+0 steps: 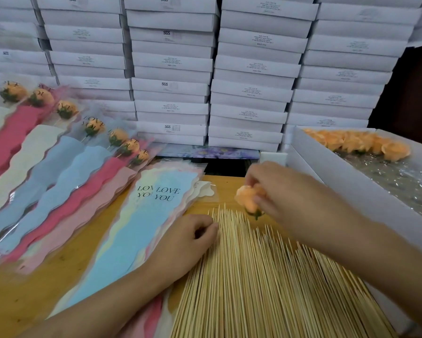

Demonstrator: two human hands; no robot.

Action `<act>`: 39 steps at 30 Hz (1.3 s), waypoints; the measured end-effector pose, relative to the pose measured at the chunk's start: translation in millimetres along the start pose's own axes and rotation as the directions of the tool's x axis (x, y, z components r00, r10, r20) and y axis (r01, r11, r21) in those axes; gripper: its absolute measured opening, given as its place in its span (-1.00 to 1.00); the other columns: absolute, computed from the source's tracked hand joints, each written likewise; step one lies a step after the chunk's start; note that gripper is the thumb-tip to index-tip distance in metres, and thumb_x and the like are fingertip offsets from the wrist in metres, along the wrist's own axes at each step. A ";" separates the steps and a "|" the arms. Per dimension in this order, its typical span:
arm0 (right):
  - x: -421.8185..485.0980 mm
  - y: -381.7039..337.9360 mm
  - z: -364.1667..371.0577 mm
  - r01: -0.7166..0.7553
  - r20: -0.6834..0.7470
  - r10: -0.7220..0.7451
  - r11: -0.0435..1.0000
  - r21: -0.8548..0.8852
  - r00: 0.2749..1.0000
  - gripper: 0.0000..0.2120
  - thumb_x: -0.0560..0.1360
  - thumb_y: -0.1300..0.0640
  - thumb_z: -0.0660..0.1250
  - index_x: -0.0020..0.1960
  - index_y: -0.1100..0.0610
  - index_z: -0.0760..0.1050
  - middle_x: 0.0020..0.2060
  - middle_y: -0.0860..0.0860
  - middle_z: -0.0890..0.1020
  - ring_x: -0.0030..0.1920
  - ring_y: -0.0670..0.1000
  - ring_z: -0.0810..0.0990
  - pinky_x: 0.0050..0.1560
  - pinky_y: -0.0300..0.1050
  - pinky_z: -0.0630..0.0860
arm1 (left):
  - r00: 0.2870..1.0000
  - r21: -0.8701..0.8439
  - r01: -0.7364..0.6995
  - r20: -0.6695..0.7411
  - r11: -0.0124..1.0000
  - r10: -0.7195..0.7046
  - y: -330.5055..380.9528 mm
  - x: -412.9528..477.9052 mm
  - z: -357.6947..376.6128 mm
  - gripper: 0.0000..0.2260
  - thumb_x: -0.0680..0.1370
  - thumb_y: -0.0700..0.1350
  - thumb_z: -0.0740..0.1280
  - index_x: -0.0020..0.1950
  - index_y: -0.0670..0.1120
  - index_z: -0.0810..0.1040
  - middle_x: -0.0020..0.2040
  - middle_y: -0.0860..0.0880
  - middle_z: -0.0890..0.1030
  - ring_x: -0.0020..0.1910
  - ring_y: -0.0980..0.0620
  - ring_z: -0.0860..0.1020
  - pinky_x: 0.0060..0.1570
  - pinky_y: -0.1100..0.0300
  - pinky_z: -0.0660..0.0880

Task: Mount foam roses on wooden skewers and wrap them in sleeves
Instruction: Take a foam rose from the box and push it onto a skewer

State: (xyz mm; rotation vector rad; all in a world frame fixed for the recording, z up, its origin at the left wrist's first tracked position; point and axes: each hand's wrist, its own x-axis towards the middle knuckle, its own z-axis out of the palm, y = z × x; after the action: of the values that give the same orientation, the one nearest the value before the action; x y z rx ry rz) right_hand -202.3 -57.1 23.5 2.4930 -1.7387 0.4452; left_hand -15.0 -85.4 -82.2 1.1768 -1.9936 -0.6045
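The right hand [278, 191] covers much of the peach foam rose [247, 200] it grips in its fingertips – only petals and a bit of green base show, just above the tips of the pale wooden skewers [266, 276]. The left hand [193, 235] curls at the pile's left edge – whether it pinches 1 skewer is unclear

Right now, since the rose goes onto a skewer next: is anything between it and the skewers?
Nothing visible. The right hand holds the rose just above the skewers; the left hand sits at their left edge.
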 end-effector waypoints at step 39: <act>-2.1 25.5 113.2 -0.027 -0.047 0.041 0.960 0.278 0.998 -0.75 0.58 -0.05 0.20 0.22 -0.19 0.23 -0.41 -0.03 0.47 -0.37 -0.11 0.46 -0.35 -0.31 0.15 | 0.934 -0.724 0.236 -0.014 0.649 -0.356 -20.4 13.8 -3.1 -0.54 0.38 0.02 0.43 0.24 -0.06 0.49 0.05 -0.09 0.69 0.05 -0.10 0.66 0.08 0.04 0.54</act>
State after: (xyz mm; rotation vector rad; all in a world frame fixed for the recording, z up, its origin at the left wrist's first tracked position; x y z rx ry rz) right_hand -204.5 -89.2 -88.0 2.6061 -1.8134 0.8023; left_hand -5.9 -107.3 -89.7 0.9980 -1.2119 -1.2808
